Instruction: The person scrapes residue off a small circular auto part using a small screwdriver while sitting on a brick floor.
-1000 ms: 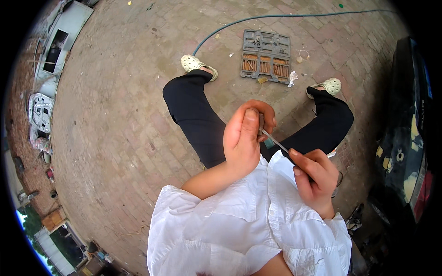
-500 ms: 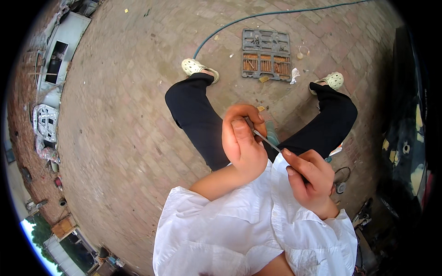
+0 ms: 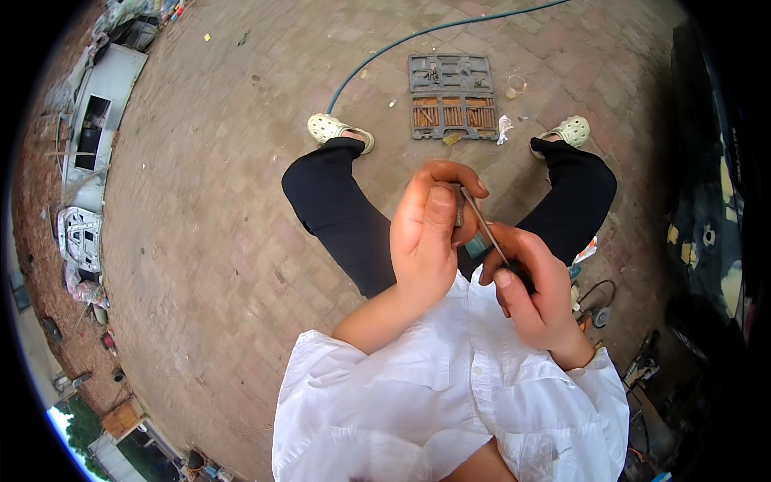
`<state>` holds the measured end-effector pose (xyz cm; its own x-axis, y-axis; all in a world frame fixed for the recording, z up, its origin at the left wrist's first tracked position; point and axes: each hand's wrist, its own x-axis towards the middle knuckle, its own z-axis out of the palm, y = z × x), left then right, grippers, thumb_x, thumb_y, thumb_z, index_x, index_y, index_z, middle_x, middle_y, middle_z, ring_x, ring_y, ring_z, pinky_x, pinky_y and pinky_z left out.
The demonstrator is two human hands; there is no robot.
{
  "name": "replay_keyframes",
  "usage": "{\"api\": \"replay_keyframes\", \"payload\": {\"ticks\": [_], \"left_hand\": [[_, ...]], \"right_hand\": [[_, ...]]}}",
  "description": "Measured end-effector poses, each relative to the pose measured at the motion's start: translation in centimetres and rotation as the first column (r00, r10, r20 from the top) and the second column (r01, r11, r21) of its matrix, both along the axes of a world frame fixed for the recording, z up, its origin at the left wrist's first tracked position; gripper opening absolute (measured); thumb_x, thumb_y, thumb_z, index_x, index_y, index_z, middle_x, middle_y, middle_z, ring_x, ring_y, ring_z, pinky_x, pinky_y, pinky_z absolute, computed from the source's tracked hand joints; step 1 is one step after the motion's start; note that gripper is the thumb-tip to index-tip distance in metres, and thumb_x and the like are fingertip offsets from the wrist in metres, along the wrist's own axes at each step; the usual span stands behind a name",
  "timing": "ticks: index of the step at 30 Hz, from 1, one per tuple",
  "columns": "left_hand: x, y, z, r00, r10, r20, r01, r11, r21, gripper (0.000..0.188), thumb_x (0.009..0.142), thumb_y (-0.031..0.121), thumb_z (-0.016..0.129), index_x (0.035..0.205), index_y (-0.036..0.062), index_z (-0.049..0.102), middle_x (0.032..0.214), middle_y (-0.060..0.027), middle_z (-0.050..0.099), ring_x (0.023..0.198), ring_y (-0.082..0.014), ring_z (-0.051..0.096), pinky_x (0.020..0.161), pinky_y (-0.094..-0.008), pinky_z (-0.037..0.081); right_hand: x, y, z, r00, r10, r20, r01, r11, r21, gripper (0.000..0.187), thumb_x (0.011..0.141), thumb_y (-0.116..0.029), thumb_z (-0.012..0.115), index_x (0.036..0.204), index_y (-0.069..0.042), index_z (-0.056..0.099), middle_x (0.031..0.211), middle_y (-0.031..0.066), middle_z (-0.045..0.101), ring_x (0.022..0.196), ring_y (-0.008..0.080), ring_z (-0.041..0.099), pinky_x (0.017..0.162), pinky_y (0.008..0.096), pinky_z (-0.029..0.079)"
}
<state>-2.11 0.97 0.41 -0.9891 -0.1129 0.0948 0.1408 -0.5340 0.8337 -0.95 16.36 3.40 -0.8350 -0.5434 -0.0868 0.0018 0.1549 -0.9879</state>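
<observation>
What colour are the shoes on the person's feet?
Pale cream, with small holes over the top. The left shoe and right shoe show best in the head view.

left hand (image 3: 430, 237) beside right hand (image 3: 534, 293), above the lap | thin rod (image 3: 484, 227) runs between the hands | compartment tray (image 3: 451, 96) on the paved floor (image 3: 225, 241) ahead, between left shoe (image 3: 337, 130) and right shoe (image 3: 569, 128) | hose (image 3: 377, 55) behind the tray, running left to right | power tool (image 3: 594, 309) on floor at right

We're out in an open-air repair yard: brick paving (image 3: 241, 241), a hose (image 3: 418, 36), a compartmented parts tray (image 3: 451, 96), and stripped white vehicle body panels (image 3: 88, 145) lining the edge.
</observation>
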Motion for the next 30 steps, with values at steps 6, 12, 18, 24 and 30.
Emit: {"api": "replay_keyframes", "payload": {"ticks": [6, 12, 18, 24, 30], "left_hand": [[-0.1, 0.4, 1.1, 0.985, 0.054, 0.162, -0.075, 0.989, 0.130, 0.028, 0.098, 0.027, 0.033, 0.087, 0.0027, 0.042, 0.054, 0.0036, 0.030, 0.045, -0.0049, 0.023, 0.043, -0.0226, 0.022], [0.5, 3.0, 2.5, 0.984, -0.030, 0.175, 0.013, 0.995, 0.098, 0.031, 0.098, 0.033, 0.034, 0.093, 0.0039, 0.043, 0.055, 0.0013, 0.032, 0.044, -0.0063, 0.026, 0.044, -0.0213, 0.027], [0.3, 2.5, 2.1, 0.991, -0.113, -0.067, 0.130, 0.912, 0.388, 0.036, 0.097, 0.037, 0.035, 0.097, 0.0019, 0.041, 0.059, 0.0002, 0.038, 0.047, -0.0054, 0.030, 0.043, -0.0208, 0.025], [-1.0, 2.4, 1.5, 0.984, 0.069, -0.165, -0.014, 0.948, 0.318, 0.032, 0.097, 0.034, 0.037, 0.097, 0.0023, 0.042, 0.060, 0.0008, 0.035, 0.046, -0.0047, 0.028, 0.042, -0.0212, 0.022], [-0.5, 2.5, 1.6, 0.975, 0.152, -0.165, -0.119, 0.974, 0.195, 0.031, 0.097, 0.032, 0.036, 0.099, 0.0019, 0.040, 0.061, -0.0023, 0.041, 0.048, -0.0093, 0.042, 0.047, -0.0210, 0.038]], "right_hand": [[-1.0, 0.9, 1.3, 0.883, 0.104, 0.458, 0.168, 0.841, -0.515, 0.091, 0.056, -0.021, 0.084, 0.128, 0.005, 0.035, 0.102, 0.0143, 0.054, 0.084, 0.0175, 0.056, 0.067, 0.0258, 0.048], [-1.3, -0.9, -1.5, 0.978, -0.210, 0.011, 0.181, 0.811, -0.556, 0.044, 0.080, -0.025, 0.066, 0.107, 0.003, 0.045, 0.088, 0.0105, 0.052, 0.072, 0.0136, 0.054, 0.063, 0.0235, 0.045], [-0.8, -2.5, -0.4, 0.863, -0.452, -0.225, 0.210, 0.726, -0.655, 0.021, 0.088, -0.015, 0.055, 0.091, -0.003, 0.039, 0.076, 0.0135, 0.052, 0.055, 0.0145, 0.051, 0.048, 0.0241, 0.041], [-0.8, -2.1, 1.0, 0.711, -0.400, -0.579, 0.184, 0.900, -0.396, 0.022, 0.078, 0.002, 0.060, 0.081, -0.004, 0.038, 0.069, 0.0122, 0.054, 0.055, 0.0154, 0.050, 0.077, 0.0443, 0.052], [-0.6, -3.1, 0.4, 0.755, -0.405, -0.515, 0.189, 0.887, -0.421, 0.020, 0.079, 0.001, 0.057, 0.076, -0.003, 0.038, 0.066, 0.0130, 0.055, 0.053, 0.0158, 0.050, 0.085, 0.0529, 0.047]]}}
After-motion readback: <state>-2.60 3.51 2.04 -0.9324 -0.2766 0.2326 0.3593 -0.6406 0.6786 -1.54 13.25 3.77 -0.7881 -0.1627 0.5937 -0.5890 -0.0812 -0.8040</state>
